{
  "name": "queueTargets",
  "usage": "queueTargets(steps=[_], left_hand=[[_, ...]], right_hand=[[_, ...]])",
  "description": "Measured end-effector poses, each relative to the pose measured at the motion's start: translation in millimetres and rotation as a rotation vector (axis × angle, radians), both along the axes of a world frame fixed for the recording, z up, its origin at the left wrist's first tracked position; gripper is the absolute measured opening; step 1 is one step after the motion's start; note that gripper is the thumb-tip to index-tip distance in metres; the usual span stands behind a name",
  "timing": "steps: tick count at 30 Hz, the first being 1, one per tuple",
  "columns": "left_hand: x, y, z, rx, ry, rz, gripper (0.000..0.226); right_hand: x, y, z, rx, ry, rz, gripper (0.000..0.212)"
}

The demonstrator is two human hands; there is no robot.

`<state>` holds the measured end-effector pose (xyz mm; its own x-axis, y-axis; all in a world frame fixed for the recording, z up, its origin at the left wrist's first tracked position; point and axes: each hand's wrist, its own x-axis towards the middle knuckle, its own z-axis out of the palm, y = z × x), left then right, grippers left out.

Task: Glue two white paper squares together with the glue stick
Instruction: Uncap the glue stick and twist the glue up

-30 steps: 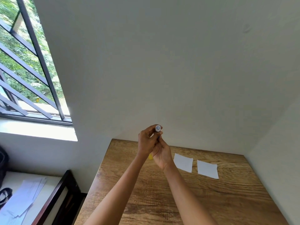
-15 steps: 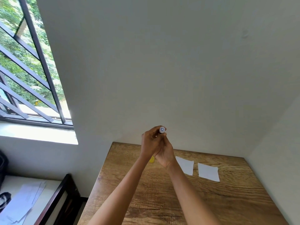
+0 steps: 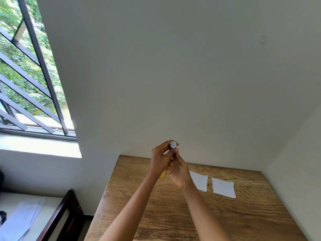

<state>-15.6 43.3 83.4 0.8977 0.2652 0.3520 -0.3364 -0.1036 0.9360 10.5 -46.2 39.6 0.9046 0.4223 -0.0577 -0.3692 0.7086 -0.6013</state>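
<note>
Two hands are raised together above the far part of the worktop (image 3: pixel 173 214), touching each other. The left hand (image 3: pixel 160 160) curls its fingers round the upper end of the one glue stick (image 3: pixel 173 145), whose round pale end faces the camera just above the fingertips. The right hand (image 3: pixel 178 171) sits just below and behind it, its fingers curled up against the stick's lower part; how firmly it grips cannot be told. A small yellow bit (image 3: pixel 162 174) peeks out below the left hand, too hidden to identify. Two white paper squares lie flat on the worktop to the right of the hands: the nearer square (image 3: pixel 199 181) is just beside the right wrist, and the farther square (image 3: pixel 223 187) is next to it, with a narrow gap between them. To the left of the hands, well apart, is one barred window (image 3: pixel 26 75).
</note>
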Motion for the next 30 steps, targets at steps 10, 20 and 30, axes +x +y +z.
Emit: queueTargets(steps=[10,20,30], left_hand=[[4,1,1,0.025,-0.023,-0.041,0.019],[-2,-15,-8,0.179,-0.049,-0.095,0.027],[0,-14,-1,0.028,-0.043,-0.075,0.025]], right_hand=[[7,-1,4,-0.031,0.004,-0.035,0.037],[30,-11,2,-0.274,0.105,-0.155,0.036],[18,-21,5,-0.126,0.055,-0.016,0.029]])
